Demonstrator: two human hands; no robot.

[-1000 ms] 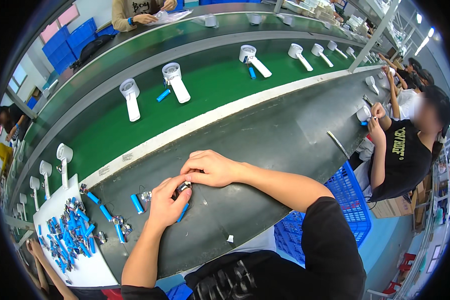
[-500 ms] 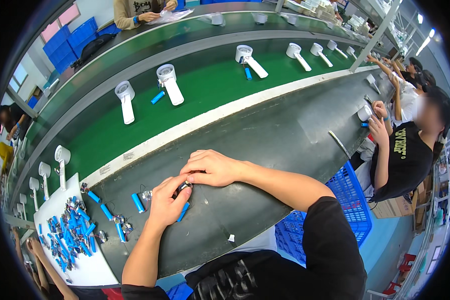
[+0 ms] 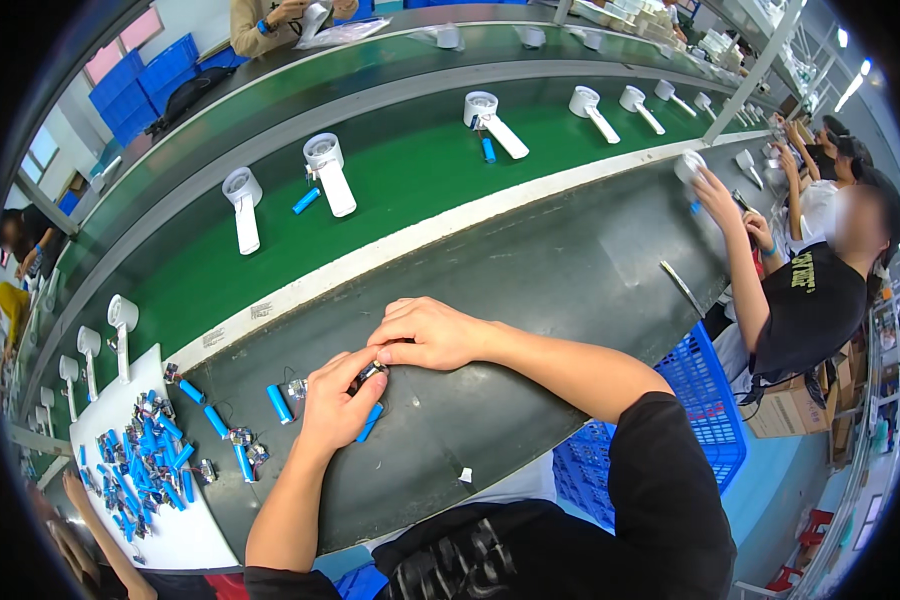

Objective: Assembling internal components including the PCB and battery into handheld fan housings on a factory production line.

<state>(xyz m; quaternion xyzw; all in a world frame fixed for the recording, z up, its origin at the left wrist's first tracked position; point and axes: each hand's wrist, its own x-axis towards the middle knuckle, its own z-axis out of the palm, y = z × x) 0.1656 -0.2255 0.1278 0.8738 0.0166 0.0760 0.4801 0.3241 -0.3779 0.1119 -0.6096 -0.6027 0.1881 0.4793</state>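
Observation:
My left hand [image 3: 332,402] is closed around a small dark electronic part [image 3: 370,372], whose metal top shows between thumb and fingers. From beneath that hand a blue cylindrical battery [image 3: 370,422] sticks out, with a thin wire beside it. My right hand [image 3: 430,333] meets the left one, thumb and fingertips pinched on the end of the same part. Just left of my hands lie another blue battery [image 3: 279,404] and a small circuit board [image 3: 297,388]. Fingers hide most of the held part, so its exact kind cannot be told.
A white board [image 3: 195,535] at the left bears a heap of blue batteries with boards [image 3: 140,465]. White handheld fan bodies [image 3: 330,175] stand on the green conveyor [image 3: 400,200] beyond the grey table [image 3: 530,270]. Blue crates [image 3: 705,400] and a co-worker [image 3: 810,300] are at the right.
Fan bodies on the conveyor have shifted slightly left. The co-worker at the right has raised a white fan body off the table. My hands stay nearly in place.

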